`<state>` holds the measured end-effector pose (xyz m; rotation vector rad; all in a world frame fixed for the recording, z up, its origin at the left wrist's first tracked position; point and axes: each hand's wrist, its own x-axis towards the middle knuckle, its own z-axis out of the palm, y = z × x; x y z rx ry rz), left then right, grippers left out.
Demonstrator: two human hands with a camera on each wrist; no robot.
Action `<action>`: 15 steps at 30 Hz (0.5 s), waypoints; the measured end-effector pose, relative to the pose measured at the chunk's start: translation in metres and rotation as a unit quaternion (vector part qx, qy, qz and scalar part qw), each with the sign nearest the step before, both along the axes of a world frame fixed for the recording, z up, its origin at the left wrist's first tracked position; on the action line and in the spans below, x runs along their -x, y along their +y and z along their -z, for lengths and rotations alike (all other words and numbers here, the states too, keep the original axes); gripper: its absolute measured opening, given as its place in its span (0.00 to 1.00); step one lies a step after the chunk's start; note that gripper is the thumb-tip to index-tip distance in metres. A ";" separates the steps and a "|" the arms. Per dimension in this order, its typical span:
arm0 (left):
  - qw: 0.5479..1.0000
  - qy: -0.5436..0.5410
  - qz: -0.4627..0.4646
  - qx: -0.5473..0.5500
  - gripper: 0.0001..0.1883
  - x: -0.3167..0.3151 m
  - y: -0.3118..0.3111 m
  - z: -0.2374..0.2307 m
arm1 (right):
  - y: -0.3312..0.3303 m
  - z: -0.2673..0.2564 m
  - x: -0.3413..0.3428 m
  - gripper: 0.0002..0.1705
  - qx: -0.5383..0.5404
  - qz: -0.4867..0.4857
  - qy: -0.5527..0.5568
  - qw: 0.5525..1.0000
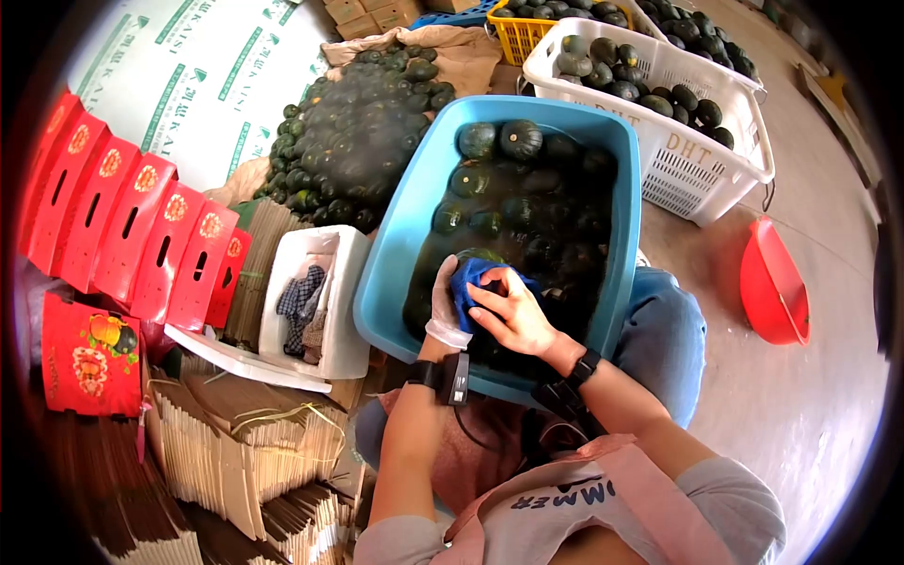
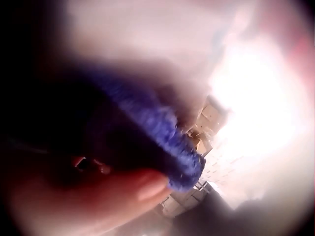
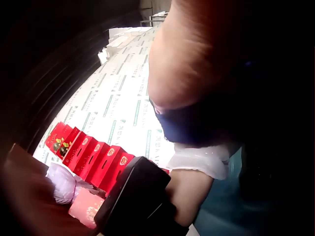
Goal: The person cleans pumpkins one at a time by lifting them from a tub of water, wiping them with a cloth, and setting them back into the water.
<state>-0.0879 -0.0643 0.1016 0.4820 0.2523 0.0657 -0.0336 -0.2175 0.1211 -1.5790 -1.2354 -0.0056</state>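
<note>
Over the near part of a blue tub (image 1: 372, 273), both hands meet at a blue cloth (image 1: 461, 289). A green squash (image 1: 482, 254) shows just past the cloth, mostly covered by it. My left hand (image 1: 444, 299), in a thin translucent glove, holds the squash from the left side. My bare right hand (image 1: 518, 315) grips the cloth against it, fingers bent over the top. Up close in the left wrist view, the cloth (image 2: 162, 132) has a fuzzy edge beside a fingertip. Several dark green squashes (image 1: 521, 139) sit in dark water in the tub.
A white crate (image 1: 702, 169) of squashes stands beyond the tub, a yellow crate (image 1: 518, 40) behind it. More squashes (image 1: 353, 132) are heaped at far left. Left of the tub are a white foam box (image 1: 360, 320), red cartons (image 1: 141, 226) and flattened cardboard (image 1: 202, 452). A red basin (image 1: 772, 282) lies right.
</note>
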 end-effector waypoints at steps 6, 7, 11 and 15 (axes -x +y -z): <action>0.995 -0.093 -0.031 -0.014 0.30 -0.005 -0.004 0.034 | 0.009 -0.008 0.002 0.19 0.057 0.139 -0.243 0.958; 0.992 -0.120 -0.044 0.016 0.29 -0.001 -0.013 0.037 | 0.010 -0.012 0.002 0.19 0.050 0.176 -0.244 0.952; 0.995 -0.024 -0.096 -0.024 0.24 -0.004 -0.037 0.022 | 0.013 0.000 -0.001 0.21 0.066 0.236 -0.078 0.966; 0.982 -0.006 -0.106 -0.157 0.18 -0.014 -0.041 0.028 | 0.015 0.045 -0.038 0.16 0.077 0.263 -0.078 0.959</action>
